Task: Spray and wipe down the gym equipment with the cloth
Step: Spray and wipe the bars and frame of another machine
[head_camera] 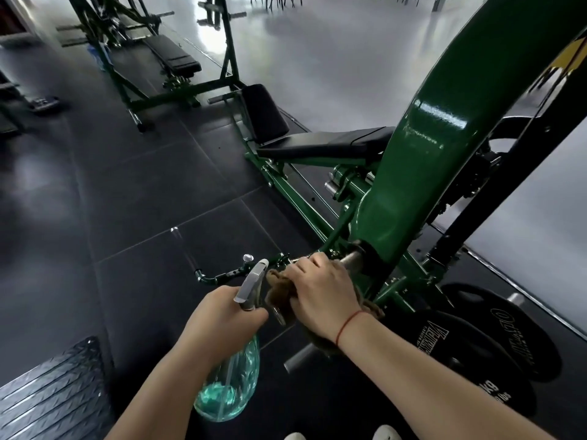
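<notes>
At the near edge of the black rubber floor the tips of two white shoes are seen. A ridged metal plate lies at the near left corner. Just beyond the shoes, the left hand is closed around the neck of a green see-through spray bottle. The bottle's silver trigger head is pointed away and its part-filled body hangs below the fist. Close beside it, the right hand is curled over a brown cloth. The cloth is gripped and pressed against the steel sleeve that juts from the foot of the green machine arm. A red string is worn on the right wrist. Black weight plates are stacked near the floor's right edge, under the right forearm. Farther along that edge a black padded seat is carried on the same green frame. At the far left corner a second green machine is set, with a long black pad. Beyond the right edge a pale glossy floor is spread
</notes>
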The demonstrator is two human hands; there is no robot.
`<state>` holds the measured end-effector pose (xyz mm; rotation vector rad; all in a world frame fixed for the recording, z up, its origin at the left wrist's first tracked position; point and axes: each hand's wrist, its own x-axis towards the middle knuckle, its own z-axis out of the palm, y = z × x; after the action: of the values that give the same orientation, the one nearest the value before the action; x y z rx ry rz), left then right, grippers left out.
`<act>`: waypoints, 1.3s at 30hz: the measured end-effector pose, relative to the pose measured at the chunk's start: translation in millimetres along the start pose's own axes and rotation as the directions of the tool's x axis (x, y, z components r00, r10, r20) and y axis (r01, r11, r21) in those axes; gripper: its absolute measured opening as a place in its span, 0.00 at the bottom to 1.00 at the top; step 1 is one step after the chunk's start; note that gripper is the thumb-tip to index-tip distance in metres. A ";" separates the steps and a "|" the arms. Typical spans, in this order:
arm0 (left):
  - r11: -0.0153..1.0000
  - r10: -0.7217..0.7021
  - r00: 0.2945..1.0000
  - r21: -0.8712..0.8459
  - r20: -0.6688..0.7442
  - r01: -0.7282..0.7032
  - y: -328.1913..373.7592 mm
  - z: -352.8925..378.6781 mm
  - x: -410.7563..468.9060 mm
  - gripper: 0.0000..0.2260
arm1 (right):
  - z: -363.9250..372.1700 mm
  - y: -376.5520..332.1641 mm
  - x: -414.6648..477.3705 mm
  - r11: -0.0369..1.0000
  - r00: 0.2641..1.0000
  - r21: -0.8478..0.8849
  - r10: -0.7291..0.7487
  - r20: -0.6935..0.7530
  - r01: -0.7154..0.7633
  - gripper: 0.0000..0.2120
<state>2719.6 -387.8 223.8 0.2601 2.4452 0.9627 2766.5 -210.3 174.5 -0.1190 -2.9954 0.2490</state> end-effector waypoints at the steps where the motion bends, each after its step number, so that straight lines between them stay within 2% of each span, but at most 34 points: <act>1: 1.000 0.009 1.000 0.003 0.011 -0.009 0.8 0.1 -0.1 0.11 | -4.0 6.3 9.9 0.998 0.998 -0.038 0.052 0.047 -0.050 0.13; 2: 1.000 0.020 1.000 0.009 0.007 -0.020 2.3 -0.1 -1.5 0.07 | -7.6 15.4 20.8 0.990 0.988 -0.076 0.123 0.090 -0.116 0.11; 4: 1.000 0.018 1.000 0.000 0.013 -0.018 1.6 -0.1 -3.2 0.13 | -15.5 37.8 41.3 0.957 0.953 -0.169 0.263 0.152 -0.237 0.12; 6: 1.000 0.004 1.000 0.005 0.017 -0.004 -1.8 -0.2 -4.8 0.11 | -20.1 52.4 55.4 0.925 0.915 -0.255 0.339 0.219 -0.282 0.17; 9: 0.999 -0.013 1.000 0.030 0.027 0.012 -7.0 -0.2 -10.4 0.10 | -16.9 45.1 67.2 0.912 0.892 -0.352 0.328 0.310 -0.212 0.22; 11: 0.999 -0.012 0.999 0.033 0.045 0.010 -9.3 0.8 -12.0 0.12 | -17.4 33.1 76.1 0.920 0.872 -0.347 0.314 0.375 -0.182 0.22; 13: 0.999 -0.005 0.999 0.039 0.053 0.003 -9.2 0.4 -13.0 0.10 | -18.6 17.5 76.7 0.943 0.872 -0.305 0.258 0.416 -0.134 0.20; 15: 0.999 -0.004 0.999 0.048 0.051 0.002 -8.5 0.8 -11.8 0.11 | -12.2 0.9 64.9 0.965 0.923 -0.252 0.159 0.351 -0.070 0.20; 17: 0.999 -0.008 0.999 0.054 0.046 0.006 -7.1 2.5 -10.1 0.17 | -1.1 -12.5 43.4 0.984 0.979 -0.173 0.082 0.185 -0.050 0.18; 19: 0.999 -0.007 0.999 0.049 0.039 0.006 -5.4 4.2 -6.9 0.19 | 9.4 -14.6 21.9 0.994 0.999 -0.093 0.051 -0.006 -0.051 0.16; 21: 0.999 0.004 0.998 0.033 0.061 -0.006 -3.4 5.2 -1.9 0.20 | 17.4 -6.9 1.1 0.998 0.987 0.046 0.045 -0.154 -0.038 0.14; 24: 0.999 0.023 0.996 0.037 0.090 -0.027 0.2 7.2 4.7 0.22 | 29.5 13.9 -31.3 0.969 0.977 0.248 0.060 -0.207 -0.007 0.19; 26: 0.999 0.026 0.995 0.039 0.098 -0.030 2.7 8.6 7.2 0.22 | 36.7 29.9 -45.9 0.949 0.966 0.315 0.071 -0.247 0.011 0.21; 29: 0.997 0.030 0.994 0.073 0.104 -0.038 1.2 11.4 9.4 0.20 | 41.2 44.7 -47.5 0.928 0.907 0.363 0.224 -0.356 -0.087 0.18; 31: 0.997 0.037 0.993 0.064 0.109 -0.044 -1.3 13.0 10.9 0.19 | 40.4 48.9 -42.4 0.858 0.819 0.447 0.437 -0.373 -0.254 0.19; 33: 0.998 0.035 0.992 0.048 0.120 -0.041 -3.4 14.2 10.9 0.17 | 39.4 48.8 -37.9 0.751 0.738 0.559 0.589 -0.330 -0.350 0.19; 35: 0.997 0.040 0.991 0.056 0.127 -0.047 -5.1 15.6 8.9 0.17 | 40.2 38.4 -34.5 0.624 0.676 0.691 0.688 -0.264 -0.365 0.20; 39: 0.996 0.057 0.989 0.060 0.140 -0.066 -10.9 17.9 2.3 0.10 | 37.8 0.1 -28.9 0.248 0.478 0.899 0.877 -0.051 -0.360 0.26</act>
<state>2726.9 -384.5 204.3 0.4128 2.3561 0.8627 2789.8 -218.8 133.9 -1.1599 -1.7277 1.3673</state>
